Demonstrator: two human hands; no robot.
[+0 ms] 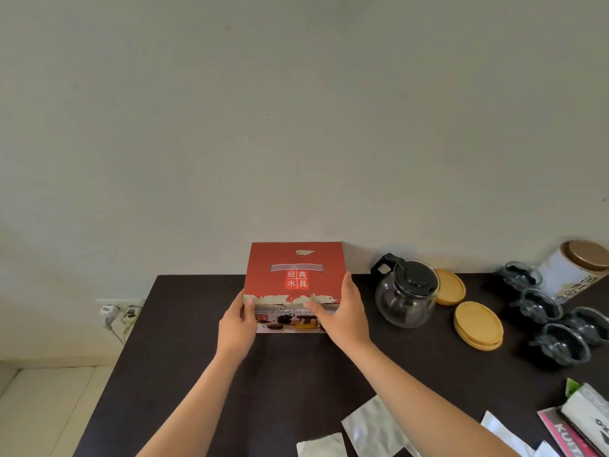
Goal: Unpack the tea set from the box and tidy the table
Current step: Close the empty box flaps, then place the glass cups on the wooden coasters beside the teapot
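Both hands on the red box [294,278] at the table's [197,357] far edge: left hand [238,321] grips its left corner, right hand [342,313] its right side. Glass teapot [407,293], wooden lids [478,324] and glass cups [540,306] sit to the right; foil packets [372,423] lie near.

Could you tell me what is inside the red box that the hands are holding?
Nothing inside shows: the red box is closed. The left hand and right hand grip its near corners. Its contents are hidden; a glass teapot and cups already stand outside.

Tin canister [580,272] cut off at right; packets' [321,448] bottoms cropped.
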